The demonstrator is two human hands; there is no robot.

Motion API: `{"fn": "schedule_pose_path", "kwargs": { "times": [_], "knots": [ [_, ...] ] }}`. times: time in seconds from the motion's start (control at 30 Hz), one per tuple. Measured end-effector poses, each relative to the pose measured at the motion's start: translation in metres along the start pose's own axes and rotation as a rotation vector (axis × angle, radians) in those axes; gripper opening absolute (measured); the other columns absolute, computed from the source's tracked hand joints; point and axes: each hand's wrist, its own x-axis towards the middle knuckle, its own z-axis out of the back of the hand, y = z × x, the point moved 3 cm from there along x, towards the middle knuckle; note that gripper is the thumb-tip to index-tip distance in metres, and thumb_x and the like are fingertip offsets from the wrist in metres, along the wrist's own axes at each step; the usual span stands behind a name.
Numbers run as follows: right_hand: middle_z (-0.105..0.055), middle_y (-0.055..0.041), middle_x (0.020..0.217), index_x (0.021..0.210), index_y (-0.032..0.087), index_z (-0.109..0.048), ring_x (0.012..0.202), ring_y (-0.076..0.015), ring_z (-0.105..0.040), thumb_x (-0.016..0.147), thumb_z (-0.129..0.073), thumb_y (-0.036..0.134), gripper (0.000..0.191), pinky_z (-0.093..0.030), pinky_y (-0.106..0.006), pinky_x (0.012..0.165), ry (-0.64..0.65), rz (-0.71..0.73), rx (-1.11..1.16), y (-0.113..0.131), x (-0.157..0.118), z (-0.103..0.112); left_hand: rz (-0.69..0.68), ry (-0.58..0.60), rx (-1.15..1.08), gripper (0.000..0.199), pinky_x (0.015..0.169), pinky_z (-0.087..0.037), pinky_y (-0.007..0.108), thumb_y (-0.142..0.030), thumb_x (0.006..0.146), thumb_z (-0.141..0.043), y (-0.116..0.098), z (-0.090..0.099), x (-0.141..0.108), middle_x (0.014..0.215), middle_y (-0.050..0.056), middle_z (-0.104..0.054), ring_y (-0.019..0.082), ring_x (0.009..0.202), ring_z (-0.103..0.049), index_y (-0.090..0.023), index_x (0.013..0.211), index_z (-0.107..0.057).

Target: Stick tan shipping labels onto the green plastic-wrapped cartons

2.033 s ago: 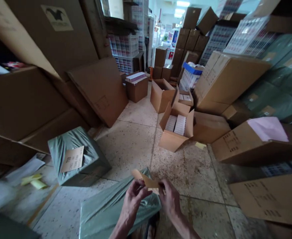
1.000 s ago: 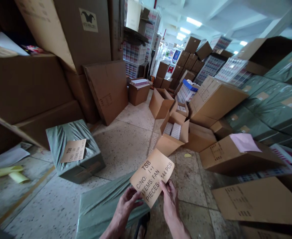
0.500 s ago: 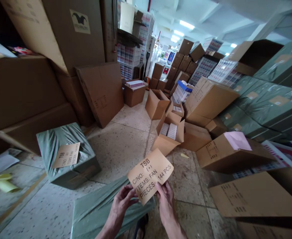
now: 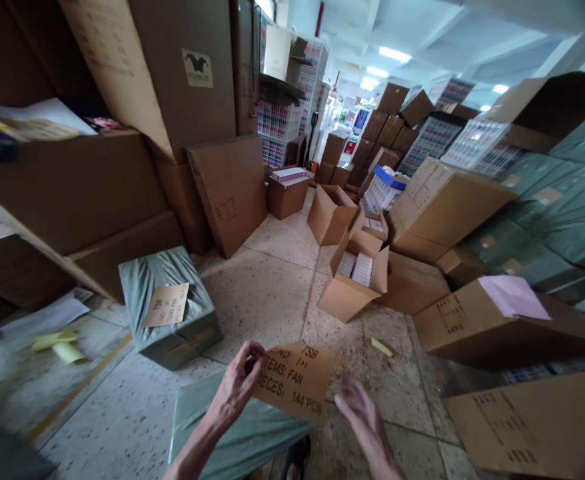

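Observation:
A brown paper label (image 4: 300, 383) printed with "TSB", "FAN" and "144 PCS" hangs from my left hand (image 4: 240, 377), whose fingers pinch its left edge. My right hand (image 4: 365, 413) is off the paper, just right of it, fingers apart and somewhat blurred. Below the label lies a package wrapped in green plastic (image 4: 242, 433). Another green-wrapped package (image 4: 180, 340) stands on the floor to the left, with a similar label (image 4: 166, 305) lying on its top.
An open carton (image 4: 347, 300) holding white boxes stands ahead, with another open carton (image 4: 330, 223) behind it. Cartons (image 4: 532, 420) line the right side. Flat cardboard (image 4: 232, 200) leans at the left. Yellow scraps (image 4: 67, 352) lie on the floor. A foot shows below.
My right hand has let go of the label and moved right. The label, still in my left hand, has turned and dropped lower. The view has swung left.

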Motion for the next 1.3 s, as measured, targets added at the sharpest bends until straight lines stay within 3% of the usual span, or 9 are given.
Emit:
{"fn": "schedule_pose_path", "kwargs": {
  "times": [0.1,0.23,0.33,0.43,0.6,0.8,0.93,1.07,1.3],
  "knots": [
    [-0.057,-0.0082,0.146,0.139,0.03,-0.053,0.136,-0.0313,-0.051,0.078,-0.073,0.045,0.066,-0.046,-0.05,0.112,0.101,0.372,-0.448,0.07,-0.001,-0.009,-0.08,0.09,0.18,0.023,0.063,-0.038,0.026,-0.044,0.097,-0.047,-0.011,0.017,0.001,0.076,-0.002,-0.058,0.015,0.07,-0.049,-0.023,0.091,-0.054],
    [-0.064,-0.0085,0.135,0.135,0.027,-0.057,0.127,-0.03,-0.055,0.078,-0.074,0.04,0.061,-0.045,-0.047,0.109,0.373,0.702,-0.861,0.147,0.003,-0.072,-0.214,0.205,0.29,0.02,0.075,-0.043,0.029,-0.038,0.097,-0.047,-0.026,0.017,0.001,0.087,0.001,-0.063,0.017,0.08,-0.058,-0.022,0.093,-0.059],
    [-0.077,-0.0065,0.103,0.106,0.025,-0.07,0.102,-0.0266,-0.067,0.085,-0.064,0.03,0.023,-0.051,-0.04,0.09,0.479,0.725,-1.05,0.158,0.013,-0.107,-0.275,0.273,0.303,0.018,0.079,-0.045,0.03,-0.034,0.096,-0.05,-0.033,0.015,0.001,0.09,0.002,-0.065,0.018,0.084,-0.06,-0.022,0.094,-0.065],
    [-0.079,-0.0045,0.087,0.086,0.025,-0.073,0.083,-0.0208,-0.07,0.087,-0.057,0.025,0.016,-0.048,-0.032,0.074,0.545,0.673,-1.051,0.15,0.026,-0.113,-0.149,0.284,0.123,0.027,0.076,-0.047,0.03,-0.039,0.089,-0.062,-0.023,0.025,0.001,0.097,0.003,-0.066,0.02,0.085,-0.062,-0.025,0.111,-0.066],
    [-0.078,-0.0042,0.08,0.079,0.021,-0.073,0.074,-0.0183,-0.07,0.08,-0.065,0.031,0.013,-0.049,-0.027,0.066,0.619,0.394,-0.66,0.143,0.063,-0.084,0.264,-0.008,-0.699,0.06,0.083,-0.054,0.036,-0.071,0.084,-0.052,0.044,0.022,-0.027,0.133,0.009,-0.064,0.025,0.105,-0.066,-0.026,0.122,-0.063],
    [-0.075,-0.0045,0.073,0.078,0.016,-0.071,0.068,-0.0184,-0.066,0.069,-0.077,0.042,0.028,-0.05,-0.028,0.061,0.469,0.118,-0.27,0.125,0.106,-0.021,0.391,-0.076,-1.11,0.062,0.088,-0.059,0.044,-0.074,0.079,-0.059,0.085,-0.078,-0.068,0.129,0.009,-0.069,0.031,0.112,-0.067,-0.025,0.117,-0.068],
    [-0.075,-0.0044,0.074,0.079,0.016,-0.072,0.068,-0.0186,-0.065,0.064,-0.083,0.048,0.037,-0.05,-0.028,0.062,0.373,0.034,-0.172,0.105,0.118,0.023,0.432,-0.21,-0.963,0.036,0.075,-0.059,0.033,-0.044,0.076,-0.081,0.073,-0.113,-0.061,0.107,0.006,-0.073,0.021,0.087,-0.071,-0.021,0.101,-0.071],
    [-0.075,-0.0039,0.077,0.081,0.016,-0.073,0.072,-0.0182,-0.065,0.066,-0.083,0.048,0.036,-0.05,-0.028,0.065,0.343,0.039,-0.125,0.085,0.128,0.054,0.43,-0.183,-0.868,0.032,0.061,-0.054,0.025,-0.04,0.071,-0.085,0.061,-0.125,-0.047,0.074,-0.002,-0.063,0.011,0.063,-0.06,-0.017,0.077,-0.065],
    [-0.074,-0.0023,0.079,0.084,0.02,-0.071,0.069,-0.0181,-0.063,0.071,-0.075,0.054,0.037,-0.047,-0.026,0.055,0.366,0.053,-0.212,0.054,0.147,0.056,0.435,-0.216,-0.825,0.033,0.061,-0.048,0.023,-0.039,0.068,-0.087,0.073,-0.127,-0.05,0.07,-0.003,-0.06,0.009,0.06,-0.054,-0.017,0.075,-0.065]
  ]
}}
